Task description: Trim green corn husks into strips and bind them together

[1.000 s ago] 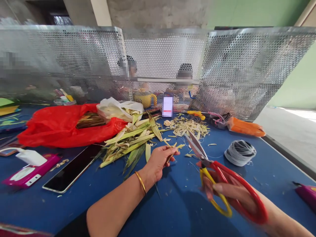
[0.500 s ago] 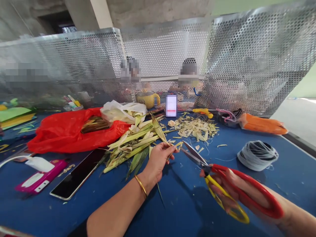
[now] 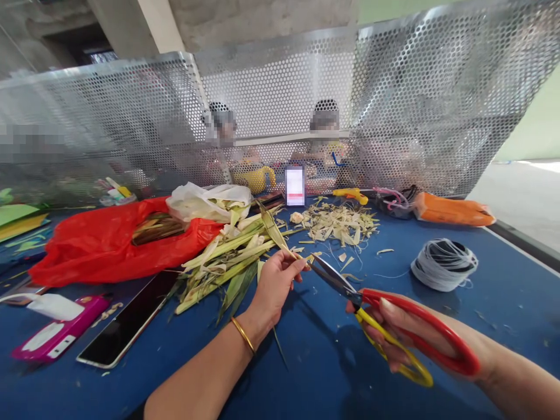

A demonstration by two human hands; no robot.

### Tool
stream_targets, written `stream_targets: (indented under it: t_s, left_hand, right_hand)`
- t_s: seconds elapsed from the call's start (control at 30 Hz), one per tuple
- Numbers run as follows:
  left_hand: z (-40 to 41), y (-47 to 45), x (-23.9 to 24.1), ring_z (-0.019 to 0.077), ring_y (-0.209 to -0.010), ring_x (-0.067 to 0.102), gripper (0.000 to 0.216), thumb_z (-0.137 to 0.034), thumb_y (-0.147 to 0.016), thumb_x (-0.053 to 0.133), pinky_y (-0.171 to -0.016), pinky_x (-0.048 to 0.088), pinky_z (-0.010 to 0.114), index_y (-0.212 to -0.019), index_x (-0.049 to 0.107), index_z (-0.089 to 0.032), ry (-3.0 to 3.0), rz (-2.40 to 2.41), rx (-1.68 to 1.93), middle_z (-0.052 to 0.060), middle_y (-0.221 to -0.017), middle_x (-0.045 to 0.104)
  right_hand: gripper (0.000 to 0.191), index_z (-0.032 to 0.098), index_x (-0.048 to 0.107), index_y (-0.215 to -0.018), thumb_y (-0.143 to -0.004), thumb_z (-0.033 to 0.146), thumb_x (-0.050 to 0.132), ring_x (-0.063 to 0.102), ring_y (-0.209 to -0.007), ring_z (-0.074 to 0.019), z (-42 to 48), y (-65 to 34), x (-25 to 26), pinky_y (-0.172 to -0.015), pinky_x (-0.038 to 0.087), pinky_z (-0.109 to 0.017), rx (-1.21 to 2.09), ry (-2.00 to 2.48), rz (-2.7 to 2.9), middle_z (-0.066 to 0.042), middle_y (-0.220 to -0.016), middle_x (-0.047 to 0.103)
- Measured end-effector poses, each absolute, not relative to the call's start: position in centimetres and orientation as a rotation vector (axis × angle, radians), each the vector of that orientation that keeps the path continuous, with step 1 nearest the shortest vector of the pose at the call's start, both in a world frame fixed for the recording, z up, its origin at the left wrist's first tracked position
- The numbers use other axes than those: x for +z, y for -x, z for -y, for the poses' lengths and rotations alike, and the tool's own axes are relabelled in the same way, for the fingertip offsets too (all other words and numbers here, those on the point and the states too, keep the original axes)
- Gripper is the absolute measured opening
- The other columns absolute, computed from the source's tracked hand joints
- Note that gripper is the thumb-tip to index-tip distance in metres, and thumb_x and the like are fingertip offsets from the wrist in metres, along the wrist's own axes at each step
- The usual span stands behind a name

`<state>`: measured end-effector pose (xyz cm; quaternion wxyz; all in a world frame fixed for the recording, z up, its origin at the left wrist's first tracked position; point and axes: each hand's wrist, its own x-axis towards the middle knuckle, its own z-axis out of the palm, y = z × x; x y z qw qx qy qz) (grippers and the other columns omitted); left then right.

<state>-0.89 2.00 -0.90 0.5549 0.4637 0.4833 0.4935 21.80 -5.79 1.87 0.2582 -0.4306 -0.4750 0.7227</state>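
My left hand pinches a narrow strip of leaf at the edge of a heap of green and pale leaves on the blue table; a gold bangle sits on the wrist. My right hand grips large scissors with one red and one yellow handle. The blades point left and their tips meet the strip right beside my left fingertips.
A red plastic bag with leaves and a white bag lie behind the heap. Leaf trimmings, a coil of grey cord, a phone, a pink case and an orange pouch surround it. Two people sit beyond the perforated metal screen.
The scissors swung down and left, from pointing up to reaching the leaf strip at my left fingertips. My left hand stayed at the heap's edge.
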Motion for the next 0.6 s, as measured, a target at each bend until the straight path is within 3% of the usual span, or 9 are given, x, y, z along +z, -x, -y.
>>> stream_targets:
  t_s: [0.17, 0.3, 0.43, 0.6]
  left_hand:
    - [-1.6, 0.4, -0.8, 0.0079, -0.054, 0.049, 0.02, -0.029, -0.067, 0.071, -0.045, 0.032, 0.018, -0.074, 0.058, -0.016, -1.04, -1.145, 1.142, 0.003, -0.071, 0.068]
    - [-1.3, 0.0, -1.0, 0.007, -0.054, 0.049, 0.019, -0.03, -0.069, 0.069, -0.045, 0.032, 0.018, -0.076, 0.061, -0.014, -0.956, -1.142, 1.09, 0.005, -0.075, 0.069]
    - [-1.1, -0.2, -1.2, 0.0058, -0.052, 0.047, 0.016, -0.028, -0.069, 0.068, -0.044, 0.031, 0.017, -0.074, 0.061, -0.014, -0.92, -1.123, 1.049, 0.004, -0.075, 0.068]
    - [-0.9, -0.4, -1.1, 0.0056, -0.052, 0.047, 0.015, -0.027, -0.069, 0.068, -0.045, 0.032, 0.017, -0.074, 0.063, -0.014, -0.888, -1.105, 1.026, 0.004, -0.074, 0.069]
  right_hand:
    - [0.064, 0.021, 0.053, -0.119, -0.076, 0.068, 0.057, 0.054, -0.062, -0.0126, 6.1, -21.1, 1.8, -0.062, 0.052, -0.028, 1.784, 1.401, 1.371, 0.0, -0.079, 0.053]
    - [0.065, 0.018, 0.06, -0.103, -0.067, 0.074, 0.061, 0.048, -0.053, -0.0092, 6.1, -19.8, 2.1, -0.056, 0.05, -0.025, 1.677, 1.472, 1.425, 0.004, -0.07, 0.046]
    - [0.051, 0.017, 0.06, -0.09, -0.075, 0.066, 0.06, 0.041, -0.051, -0.0071, 5.9, -19.4, 1.9, -0.05, 0.044, -0.021, 1.655, 1.455, 1.51, 0.006, -0.064, 0.036]
    - [0.038, 0.018, 0.059, -0.09, -0.082, 0.055, 0.06, 0.04, -0.054, -0.0077, 5.7, -19.3, 1.8, -0.047, 0.037, -0.019, 1.5, 1.521, 1.674, 0.005, -0.067, 0.041]
